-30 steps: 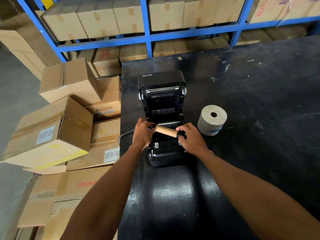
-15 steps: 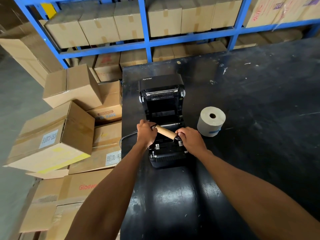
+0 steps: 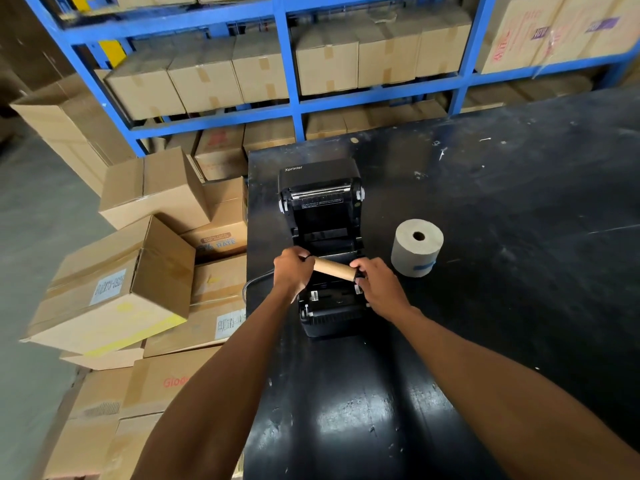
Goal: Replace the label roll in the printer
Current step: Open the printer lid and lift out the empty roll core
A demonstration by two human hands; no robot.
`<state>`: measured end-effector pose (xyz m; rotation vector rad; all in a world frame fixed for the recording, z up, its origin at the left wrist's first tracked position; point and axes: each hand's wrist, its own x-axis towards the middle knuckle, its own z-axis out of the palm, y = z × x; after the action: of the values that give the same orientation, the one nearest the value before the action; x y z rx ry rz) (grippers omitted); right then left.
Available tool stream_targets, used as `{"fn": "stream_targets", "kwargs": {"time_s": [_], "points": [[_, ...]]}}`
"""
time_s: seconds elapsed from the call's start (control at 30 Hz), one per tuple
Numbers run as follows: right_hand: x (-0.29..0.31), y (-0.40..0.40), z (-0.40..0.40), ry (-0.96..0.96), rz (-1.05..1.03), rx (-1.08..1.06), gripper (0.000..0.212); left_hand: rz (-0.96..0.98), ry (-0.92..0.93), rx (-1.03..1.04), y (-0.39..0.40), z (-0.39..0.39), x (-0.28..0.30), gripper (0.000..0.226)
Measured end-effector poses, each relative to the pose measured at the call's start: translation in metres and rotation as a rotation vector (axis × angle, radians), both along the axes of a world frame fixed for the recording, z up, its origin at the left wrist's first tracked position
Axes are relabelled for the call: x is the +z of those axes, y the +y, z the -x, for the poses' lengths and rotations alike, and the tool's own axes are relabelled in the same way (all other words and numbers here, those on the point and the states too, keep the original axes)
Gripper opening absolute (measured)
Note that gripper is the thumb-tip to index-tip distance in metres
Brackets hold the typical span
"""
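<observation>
A black label printer [image 3: 320, 209] stands on the black table [image 3: 519, 237] with its lid swung up and back, the paper bay exposed. Just above the bay I hold an empty brown cardboard core [image 3: 334, 268] on its black spindle, tilted down to the right. My left hand [image 3: 292, 271] grips the left end and my right hand [image 3: 379, 285] grips the right end. A full label roll [image 3: 417, 247], pale with a blue strip near its base, stands on end on the table to the right of the printer.
Stacked cardboard boxes [image 3: 114, 285] crowd the floor against the table's left edge. A blue shelf rack [image 3: 291, 98] full of boxes runs behind the table. A dark cable [image 3: 254, 284] leaves the printer's left side.
The view has tilted up slightly. Both hands keep hold of the cardboard core over the bay, and its right end has dipped a little lower.
</observation>
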<state>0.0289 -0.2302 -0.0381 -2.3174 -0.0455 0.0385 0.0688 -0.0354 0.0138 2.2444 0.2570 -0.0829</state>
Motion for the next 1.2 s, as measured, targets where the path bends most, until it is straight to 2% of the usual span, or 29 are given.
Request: {"fn": "stream_targets", "kwargs": {"time_s": [0.2,0.27,0.33,0.37,0.47,0.67,0.77,0.83,0.93,1.03,1.1,1.17,1.2], "points": [[0.014,-0.006,0.01,-0.045,-0.368,-0.173,0.019,0.295,-0.026,0.062,-0.006,0.01,0.021,0.051],[0.017,-0.014,0.014,-0.04,-0.53,-0.265,0.016,0.425,0.011,0.054,-0.008,0.018,0.021,0.041],[0.021,-0.026,0.021,0.003,-0.632,-0.316,0.013,0.466,0.033,-0.011,-0.011,0.029,0.018,0.026],[0.022,-0.033,0.025,0.022,-0.657,-0.323,0.014,0.454,0.041,-0.055,-0.013,0.034,0.014,0.022],[0.026,-0.054,0.037,0.055,-0.682,-0.364,0.015,0.437,0.078,-0.118,-0.025,0.05,0.005,0.033],[0.033,-0.092,0.057,0.132,-0.733,-0.432,0.012,0.525,0.122,-0.15,-0.063,0.075,0.0,0.034],[0.035,-0.118,0.069,0.195,-0.779,-0.431,0.015,0.635,0.167,-0.15,-0.088,0.086,0.004,0.031],[0.034,-0.137,0.077,0.237,-0.783,-0.431,0.014,0.668,0.214,-0.149,-0.105,0.094,0.004,0.036],[0.026,-0.167,0.087,0.278,-0.777,-0.425,0.017,0.644,0.284,-0.123,-0.127,0.106,0.0,0.046],[0.011,-0.197,0.1,0.311,-0.752,-0.45,0.023,0.607,0.354,-0.04,-0.143,0.121,-0.015,0.046],[0.0,-0.212,0.107,0.349,-0.713,-0.461,0.023,0.539,0.381,0.013,-0.151,0.133,-0.025,0.037],[-0.011,-0.225,0.112,0.377,-0.675,-0.455,0.024,0.399,0.389,0.057,-0.161,0.145,-0.043,0.017],[-0.017,-0.231,0.115,0.395,-0.67,-0.451,0.025,0.325,0.393,0.069,-0.167,0.154,-0.053,0.015]]}}
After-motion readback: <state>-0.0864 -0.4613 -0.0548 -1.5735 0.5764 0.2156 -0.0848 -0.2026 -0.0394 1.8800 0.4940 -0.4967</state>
